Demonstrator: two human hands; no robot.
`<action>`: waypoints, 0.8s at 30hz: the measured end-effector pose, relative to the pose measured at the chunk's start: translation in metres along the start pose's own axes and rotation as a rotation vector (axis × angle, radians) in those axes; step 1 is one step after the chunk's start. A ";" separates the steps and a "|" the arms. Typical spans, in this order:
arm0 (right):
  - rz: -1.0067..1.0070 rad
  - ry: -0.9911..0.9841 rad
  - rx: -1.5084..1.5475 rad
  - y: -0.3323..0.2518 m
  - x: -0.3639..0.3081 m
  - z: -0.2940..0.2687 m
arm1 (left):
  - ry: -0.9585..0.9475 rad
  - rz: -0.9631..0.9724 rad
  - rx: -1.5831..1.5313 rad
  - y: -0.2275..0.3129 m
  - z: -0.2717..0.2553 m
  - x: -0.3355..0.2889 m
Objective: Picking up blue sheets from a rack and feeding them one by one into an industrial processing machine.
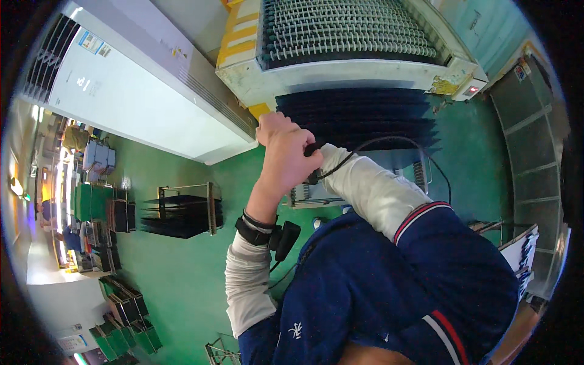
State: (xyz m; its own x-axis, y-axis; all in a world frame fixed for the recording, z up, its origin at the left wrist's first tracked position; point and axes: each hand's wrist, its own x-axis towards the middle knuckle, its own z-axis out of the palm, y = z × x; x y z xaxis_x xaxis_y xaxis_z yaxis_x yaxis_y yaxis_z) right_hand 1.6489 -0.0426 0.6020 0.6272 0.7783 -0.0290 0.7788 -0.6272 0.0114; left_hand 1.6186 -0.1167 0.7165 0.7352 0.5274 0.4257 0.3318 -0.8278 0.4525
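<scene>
My left hand [281, 152] reaches across in front of me, its fingers curled and its thumb pressed against a black wrist strap [313, 152] at the end of my right sleeve [365, 176]. A black cable [401, 139] loops from that strap back over my right arm. Behind my left hand, my right hand is hidden, so its fingers do not show. Around my left wrist sits another black strap with a small black device [286, 240]. Beyond my hands, a row of dark flat panels [359, 115] stands in a rack before a machine.
The roller-topped machine [365, 70] spans the far side. A tall white cabinet unit [146, 103] slants across the far left. On the green floor [182, 267] stands a rack of dark panels [176, 216]. More racks and green bins [94, 201] line the left; a grey metal-framed panel [529, 152] borders the right.
</scene>
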 end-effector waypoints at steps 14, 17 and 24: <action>-0.373 -0.113 0.620 0.012 0.000 -0.036 | -0.181 -0.090 -0.407 0.003 0.012 0.004; -0.385 -0.043 0.519 0.020 0.004 -0.035 | -0.124 -0.174 -0.415 0.004 0.008 0.005; -0.508 0.890 -0.604 0.052 0.025 0.003 | -0.097 -0.010 -0.208 0.011 0.001 0.009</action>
State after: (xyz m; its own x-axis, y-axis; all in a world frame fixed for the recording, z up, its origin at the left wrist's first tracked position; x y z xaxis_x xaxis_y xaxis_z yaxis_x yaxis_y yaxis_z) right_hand 1.7045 -0.0558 0.5987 -0.1540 0.8304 0.5354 0.6689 -0.3112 0.6751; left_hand 1.6293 -0.1210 0.7248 0.7890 0.5065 0.3477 0.2180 -0.7600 0.6123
